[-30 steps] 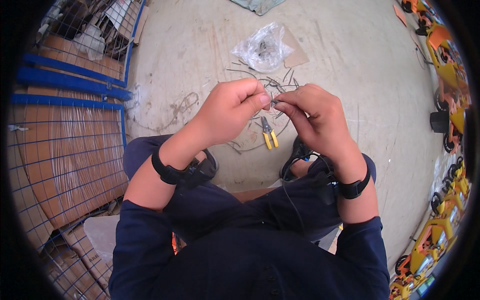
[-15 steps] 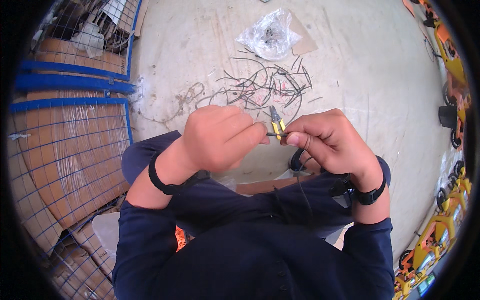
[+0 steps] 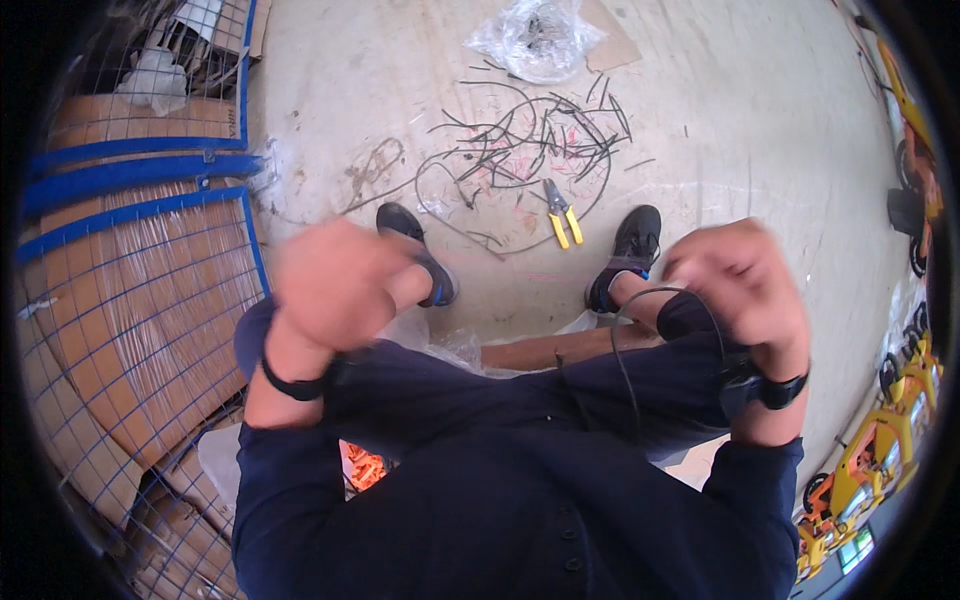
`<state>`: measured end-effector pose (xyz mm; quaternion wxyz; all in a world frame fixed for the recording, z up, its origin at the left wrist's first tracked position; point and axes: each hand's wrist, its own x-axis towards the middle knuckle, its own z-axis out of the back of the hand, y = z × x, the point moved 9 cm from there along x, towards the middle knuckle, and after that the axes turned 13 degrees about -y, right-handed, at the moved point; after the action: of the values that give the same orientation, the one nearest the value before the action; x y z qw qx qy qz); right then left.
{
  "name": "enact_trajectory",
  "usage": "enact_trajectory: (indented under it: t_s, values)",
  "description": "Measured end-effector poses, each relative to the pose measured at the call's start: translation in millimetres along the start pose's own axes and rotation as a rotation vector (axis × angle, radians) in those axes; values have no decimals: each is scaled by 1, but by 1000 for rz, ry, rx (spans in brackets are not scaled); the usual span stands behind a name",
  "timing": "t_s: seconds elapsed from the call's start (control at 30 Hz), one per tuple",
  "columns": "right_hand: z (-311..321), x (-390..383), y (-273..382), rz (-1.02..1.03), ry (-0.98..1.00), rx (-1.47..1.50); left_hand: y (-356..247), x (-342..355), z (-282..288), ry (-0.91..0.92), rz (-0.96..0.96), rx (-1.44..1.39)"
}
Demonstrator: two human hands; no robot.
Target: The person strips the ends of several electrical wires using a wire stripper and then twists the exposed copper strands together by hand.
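My two hands are wide apart above my knees, both smeared by motion. Thin black cable point(image 3: 622, 360) loops up from my lap into my right hand point(image 3: 745, 285), whose fingers are closed on it. At the left, my left hand point(image 3: 338, 285) is too blurred to show its fingers or anything in them. A faint pinkish streak crosses the gap between the hands, too blurred to name. Wire strippers with yellow handles point(image 3: 565, 226) lie on the floor between my feet, touched by neither hand. Beyond them are scattered black cable offcuts point(image 3: 500, 150) with small reddish bits among them.
A clear plastic bag point(image 3: 540, 45) lies on a piece of cardboard point(image 3: 612, 40) at the far side. Blue mesh panels point(image 3: 130, 190) enclose wrapped cardboard on the left. Yellow and orange wheeled machines point(image 3: 870, 450) line the right edge. My black shoes point(image 3: 640, 235) flank the strippers.
My hands were close together, pinching a dark cable end above the strippers. They have pulled apart, left hand leftward and right hand rightward, uncovering the strippers and both shoes.
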<state>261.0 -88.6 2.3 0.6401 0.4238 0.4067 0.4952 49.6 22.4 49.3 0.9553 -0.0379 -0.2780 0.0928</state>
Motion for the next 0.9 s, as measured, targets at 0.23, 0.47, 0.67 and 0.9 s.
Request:
enact_trajectory:
  t_s: [0.23,0.47,0.67,0.9]
  values:
    - [84,0,-79,-107,-376,-445,139,-45,16,-477,588,19]
    - [-20,41,-26,202,-216,-1026,103,-22,-26,-205,553,-82]
    - [-85,19,102,273,118,-986,80,-3,-25,-179,479,-183]
    - [-128,-32,215,683,6,-938,61,2,-23,-111,529,-246]
